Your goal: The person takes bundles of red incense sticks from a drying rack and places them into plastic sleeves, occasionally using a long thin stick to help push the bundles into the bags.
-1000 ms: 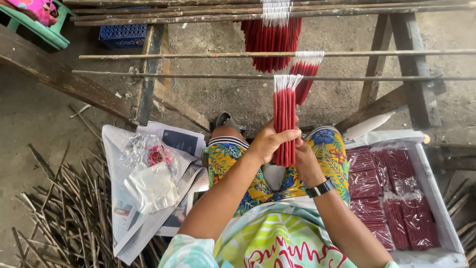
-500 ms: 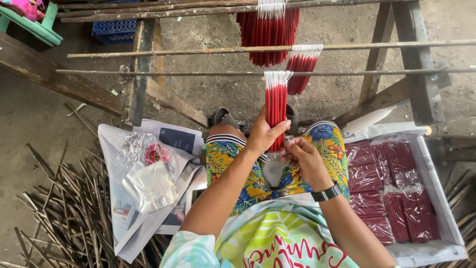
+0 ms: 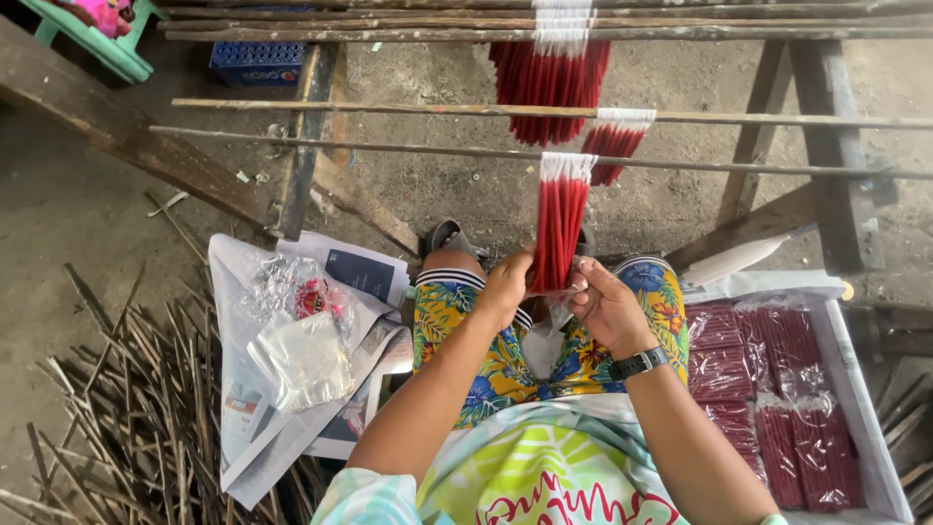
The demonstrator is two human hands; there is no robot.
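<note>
The person's left hand (image 3: 503, 290) & right hand (image 3: 604, 306) are both gripping the bottom of a bundle of thin red sticks w/ white tips (image 3: 558, 226). It's standing upright above the lap, long way pointing up, away from both hands.

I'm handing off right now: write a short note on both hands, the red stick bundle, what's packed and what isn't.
Left hand: gripping the lower end of the red stick bundle, held upright over the lap.
Right hand: at the bundle's base, fingers on a clear plastic bag there.
Done: wrapped red packs lie in the white tray on the right.
Left: this bundle is mostly unbagged; more red bundles hang on the wooden rails. Spare bags lie on newspaper to the left.
</note>
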